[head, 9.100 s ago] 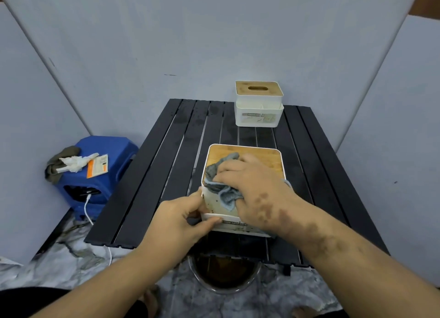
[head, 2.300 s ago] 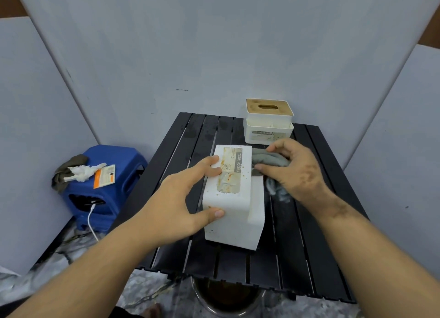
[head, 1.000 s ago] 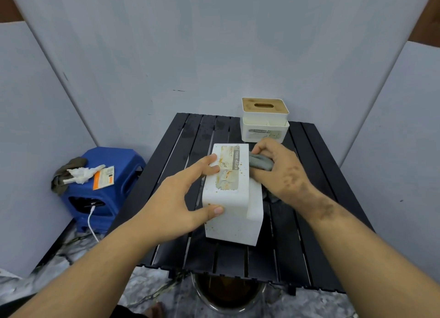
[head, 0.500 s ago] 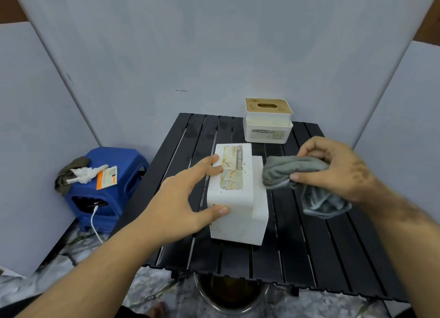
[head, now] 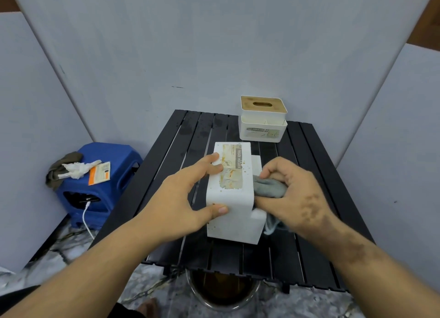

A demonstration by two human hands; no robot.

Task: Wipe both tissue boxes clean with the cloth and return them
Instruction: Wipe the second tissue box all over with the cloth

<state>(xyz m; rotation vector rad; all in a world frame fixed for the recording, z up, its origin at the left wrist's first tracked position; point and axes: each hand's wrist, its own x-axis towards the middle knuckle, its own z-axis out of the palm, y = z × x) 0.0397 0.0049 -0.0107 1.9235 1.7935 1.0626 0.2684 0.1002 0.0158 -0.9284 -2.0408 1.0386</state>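
A white tissue box (head: 234, 213) lies tipped on its side on the black slatted table (head: 316, 251), its stained label facing up. My left hand (head: 183, 198) grips its left side, fingers on top and thumb on the near face. My right hand (head: 292, 193) holds a bunched grey cloth (head: 267, 188) pressed against the box's right side. A second white tissue box (head: 262, 122) with a wooden slotted lid stands upright at the table's back right.
A blue plastic stool (head: 97, 182) stands on the floor to the left with a rag, crumpled tissue and an orange packet on top, and a white cable hanging. A metal bowl (head: 223, 294) of dark liquid sits under the table's near edge. Grey panels surround the table.
My right hand, which had lifted away to the right with the cloth, has come back and presses the cloth onto the box's right side. The left hand has stayed put.
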